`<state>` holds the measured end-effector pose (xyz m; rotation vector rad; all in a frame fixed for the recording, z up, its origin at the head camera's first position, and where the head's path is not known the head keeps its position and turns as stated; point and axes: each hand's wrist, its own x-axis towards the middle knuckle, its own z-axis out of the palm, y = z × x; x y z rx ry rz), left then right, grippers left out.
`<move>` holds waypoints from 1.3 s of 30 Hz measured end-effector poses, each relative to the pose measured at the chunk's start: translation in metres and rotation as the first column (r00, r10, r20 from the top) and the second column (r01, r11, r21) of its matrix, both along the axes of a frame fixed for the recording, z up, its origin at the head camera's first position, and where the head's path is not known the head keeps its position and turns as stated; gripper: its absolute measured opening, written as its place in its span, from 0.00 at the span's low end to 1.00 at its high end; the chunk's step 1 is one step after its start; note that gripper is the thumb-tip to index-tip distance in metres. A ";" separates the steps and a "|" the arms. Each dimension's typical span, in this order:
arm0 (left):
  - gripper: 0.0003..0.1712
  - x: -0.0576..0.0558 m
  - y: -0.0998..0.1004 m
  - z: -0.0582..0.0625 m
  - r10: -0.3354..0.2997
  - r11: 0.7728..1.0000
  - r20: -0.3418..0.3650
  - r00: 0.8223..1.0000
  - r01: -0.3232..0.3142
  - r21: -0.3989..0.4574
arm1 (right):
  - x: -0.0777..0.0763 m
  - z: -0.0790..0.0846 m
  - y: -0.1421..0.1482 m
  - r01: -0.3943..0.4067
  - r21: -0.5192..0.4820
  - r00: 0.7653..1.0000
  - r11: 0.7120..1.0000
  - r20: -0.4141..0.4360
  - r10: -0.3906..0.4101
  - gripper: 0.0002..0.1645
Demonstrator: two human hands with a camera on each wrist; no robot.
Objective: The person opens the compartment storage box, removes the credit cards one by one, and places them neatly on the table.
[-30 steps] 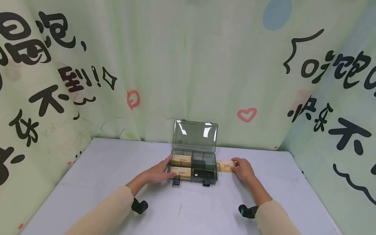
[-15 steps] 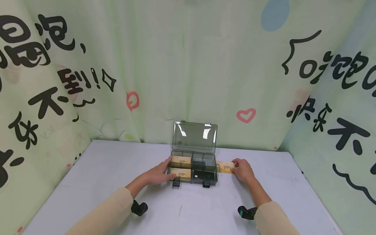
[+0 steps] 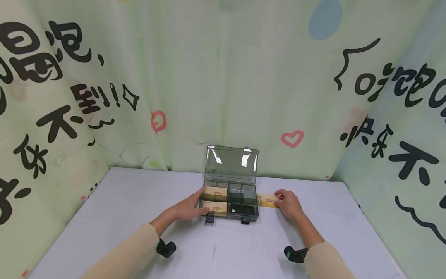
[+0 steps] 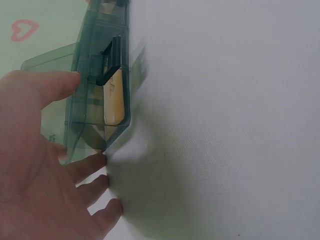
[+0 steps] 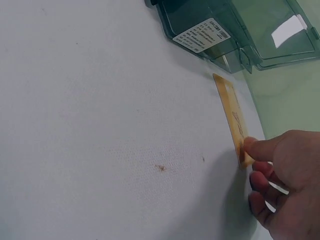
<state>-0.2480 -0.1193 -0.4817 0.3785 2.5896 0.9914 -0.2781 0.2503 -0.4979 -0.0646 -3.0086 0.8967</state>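
One card (image 3: pixel 267 200), probably light, bendable, best edge-held; right hand (image 3: pixel 290 204) pinching its end, left hand (image 3: pixel 186 208) spread against box (image 3: pixel 244 190).

Plain beige sleeves, the left sleeve (image 3: pixel 122 250) and the right sleeve (image 3: pixel 326 260), stop short of the wrists, leaving the left hand (image 3: pixel 188 207) and right hand (image 3: pixel 290 204) bare. At the sleeve edges show two black devices, the left device (image 3: pixel 166 248) rounded at its end, the right device (image 3: pixel 296 255) bearing a teal-green patch.
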 end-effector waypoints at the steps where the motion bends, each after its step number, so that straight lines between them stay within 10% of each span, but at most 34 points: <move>1: 0.49 0.000 0.000 0.000 -0.002 1.000 -0.003 1.000 0.002 0.000 | 0.001 0.000 0.001 0.000 -0.010 1.000 1.000 -0.003 0.000 0.18; 39: 0.49 -0.005 -0.001 -0.004 -0.036 0.999 -0.002 0.999 0.036 0.010 | 0.020 0.028 -0.024 -0.043 -0.333 0.998 0.942 -0.055 0.027 0.19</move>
